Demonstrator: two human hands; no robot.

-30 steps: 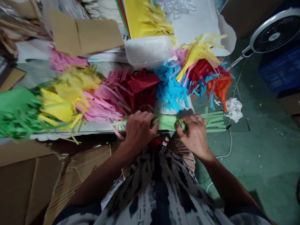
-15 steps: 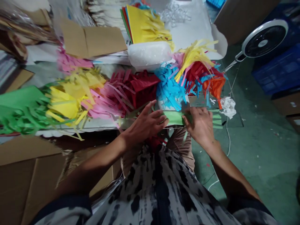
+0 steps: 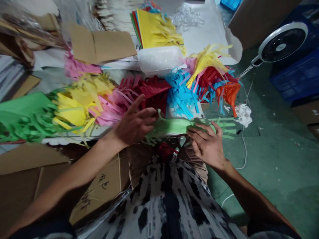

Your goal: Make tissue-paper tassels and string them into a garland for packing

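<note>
A light green tissue-paper tassel sheet lies along the table's front edge, its cut fringes spreading at both ends. Over its left end is my left hand, fingers apart and holding nothing that I can see. My right hand rests with spread fingertips on the right part of the green paper. Just beyond the sheet sit a blue fringed tissue bundle and a dark red one.
Pink, yellow and green fringed bundles line the left. Behind stand a white plastic tub and a stack of yellow fringed sheets. A fan and crumpled white paper are at right.
My left hand has moved left along the green paper, uncovering more of it and its left fringe. The right hand has shifted slightly nearer to me and its fingers have spread.
</note>
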